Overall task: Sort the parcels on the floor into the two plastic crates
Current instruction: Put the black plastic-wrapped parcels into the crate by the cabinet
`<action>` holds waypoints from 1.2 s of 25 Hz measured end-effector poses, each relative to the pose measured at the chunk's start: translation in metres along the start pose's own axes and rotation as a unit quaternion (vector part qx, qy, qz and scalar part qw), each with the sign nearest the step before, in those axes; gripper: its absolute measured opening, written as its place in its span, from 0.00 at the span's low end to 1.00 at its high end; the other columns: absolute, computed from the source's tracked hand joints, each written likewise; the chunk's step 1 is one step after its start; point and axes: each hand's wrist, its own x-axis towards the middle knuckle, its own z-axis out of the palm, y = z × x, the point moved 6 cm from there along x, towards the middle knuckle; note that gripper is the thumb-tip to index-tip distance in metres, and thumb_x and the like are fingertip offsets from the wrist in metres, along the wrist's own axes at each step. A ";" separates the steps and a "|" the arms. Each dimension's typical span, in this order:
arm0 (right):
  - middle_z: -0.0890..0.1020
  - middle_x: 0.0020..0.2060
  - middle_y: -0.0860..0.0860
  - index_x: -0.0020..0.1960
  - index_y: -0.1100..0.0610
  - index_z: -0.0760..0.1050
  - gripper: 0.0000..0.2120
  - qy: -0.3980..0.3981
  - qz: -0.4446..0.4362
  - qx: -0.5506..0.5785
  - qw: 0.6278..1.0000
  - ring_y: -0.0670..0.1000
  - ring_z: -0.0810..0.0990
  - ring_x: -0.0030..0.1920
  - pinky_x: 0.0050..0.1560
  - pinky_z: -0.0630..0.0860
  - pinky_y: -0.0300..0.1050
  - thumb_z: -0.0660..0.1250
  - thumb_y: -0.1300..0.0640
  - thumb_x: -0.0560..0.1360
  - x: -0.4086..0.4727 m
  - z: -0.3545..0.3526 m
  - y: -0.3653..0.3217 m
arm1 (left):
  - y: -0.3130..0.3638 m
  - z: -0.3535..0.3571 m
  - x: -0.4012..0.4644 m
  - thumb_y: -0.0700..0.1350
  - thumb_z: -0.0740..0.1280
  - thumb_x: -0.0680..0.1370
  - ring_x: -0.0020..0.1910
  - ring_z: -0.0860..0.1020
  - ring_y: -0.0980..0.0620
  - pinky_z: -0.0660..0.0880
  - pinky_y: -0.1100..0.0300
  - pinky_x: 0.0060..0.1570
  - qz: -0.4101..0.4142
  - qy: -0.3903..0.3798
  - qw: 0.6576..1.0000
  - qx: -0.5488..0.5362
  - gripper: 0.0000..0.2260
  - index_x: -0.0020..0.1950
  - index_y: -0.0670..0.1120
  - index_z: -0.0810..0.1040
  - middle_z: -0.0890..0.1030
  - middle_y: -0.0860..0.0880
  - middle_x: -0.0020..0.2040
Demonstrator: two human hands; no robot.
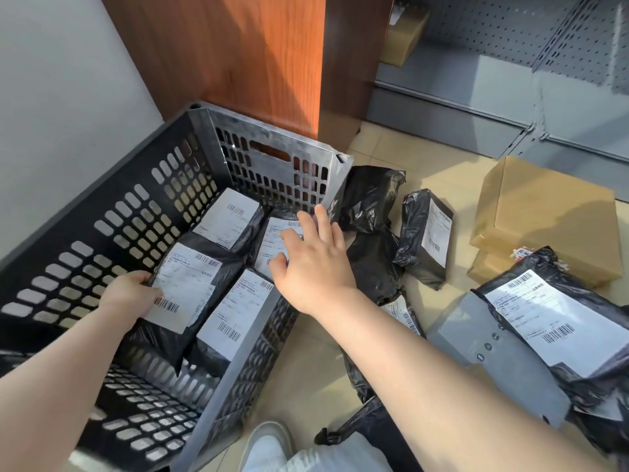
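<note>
A black slotted plastic crate [112,233] stands on the floor at the left, with several black poly parcels bearing white labels inside. My left hand [127,294] grips the left edge of the front-left parcel [190,284] in the crate. Fingers spread, my right hand [313,257] hovers over the crate's right wall and touches the label of the back-right parcel [272,240]. Outside the crate lie more parcels: a small black one [427,240], a crumpled black bag [371,195], a large black one with a label [544,318] and a grey bag [493,352]. Only one crate is in view.
Brown cardboard boxes [544,216] are stacked on the tiled floor at the right. A wooden cabinet [238,56] stands behind the crate, and grey metal shelving [493,80] with a carton is at the back right. My shoe [269,444] is at the bottom edge.
</note>
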 end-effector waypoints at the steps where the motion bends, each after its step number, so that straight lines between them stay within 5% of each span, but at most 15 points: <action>1: 0.54 0.79 0.55 0.70 0.54 0.69 0.21 0.002 0.000 -0.002 1.000 0.57 0.39 0.79 0.78 0.41 0.59 0.53 0.50 0.80 0.000 0.000 0.000 | -0.002 0.000 0.000 0.38 0.68 0.76 0.48 0.75 0.44 0.71 0.54 0.48 -0.004 -0.009 1.000 0.023 0.17 0.65 0.40 0.77 0.80 0.40 0.54; 5: 0.55 0.79 0.55 0.70 0.54 0.68 0.22 0.005 -0.001 -0.007 1.000 0.58 0.40 0.79 0.78 0.43 0.60 0.52 0.50 0.80 0.000 0.001 0.000 | -0.016 -0.009 0.011 0.40 0.70 0.75 0.62 0.74 0.39 0.72 0.51 0.58 -0.029 -0.040 0.995 0.089 0.24 0.71 0.42 0.73 0.77 0.39 0.64; 11: 0.55 0.78 0.56 0.70 0.55 0.68 0.21 0.007 -0.003 -0.003 1.000 0.58 0.40 0.79 0.78 0.43 0.60 0.53 0.50 0.80 -0.001 -0.001 0.000 | -0.022 -0.001 0.012 0.40 0.70 0.75 0.66 0.73 0.39 0.71 0.50 0.61 -0.040 -0.057 0.987 0.145 0.25 0.72 0.41 0.72 0.76 0.39 0.67; 18: 0.57 0.77 0.55 0.67 0.55 0.70 0.19 0.021 -0.009 0.009 1.000 0.58 0.41 0.79 0.78 0.44 0.59 0.53 0.50 0.79 -0.001 0.000 -0.001 | -0.003 0.028 0.008 0.41 0.67 0.78 0.48 0.76 0.42 0.72 0.54 0.44 -0.019 -0.048 0.992 0.114 0.15 0.64 0.40 0.78 0.80 0.41 0.50; 23: 0.57 0.77 0.55 0.66 0.54 0.71 0.18 0.019 -0.005 0.017 1.000 0.58 0.40 0.79 0.77 0.44 0.59 0.53 0.51 0.79 0.003 0.001 0.001 | 0.003 0.035 0.007 0.39 0.64 0.79 0.47 0.75 0.41 0.71 0.52 0.43 -0.014 0.025 0.997 0.077 0.14 0.65 0.41 0.77 0.81 0.39 0.53; 27: 0.57 0.77 0.55 0.66 0.54 0.70 0.18 0.020 -0.006 0.025 0.999 0.58 0.40 0.79 0.77 0.45 0.60 0.54 0.51 0.79 0.002 0.001 0.001 | 0.003 0.035 -0.007 0.42 0.63 0.80 0.57 0.77 0.36 0.71 0.51 0.48 -0.081 0.040 0.993 -0.079 0.19 0.71 0.41 0.70 0.78 0.37 0.60; 30: 0.56 0.77 0.55 0.67 0.54 0.70 0.19 0.017 -0.007 0.027 0.999 0.58 0.40 0.79 0.77 0.46 0.60 0.53 0.51 0.79 0.002 0.001 0.001 | -0.024 0.032 -0.006 0.49 0.64 0.78 0.68 0.69 0.37 0.68 0.47 0.65 -0.231 0.025 0.963 -0.138 0.27 0.75 0.42 0.62 0.69 0.39 0.71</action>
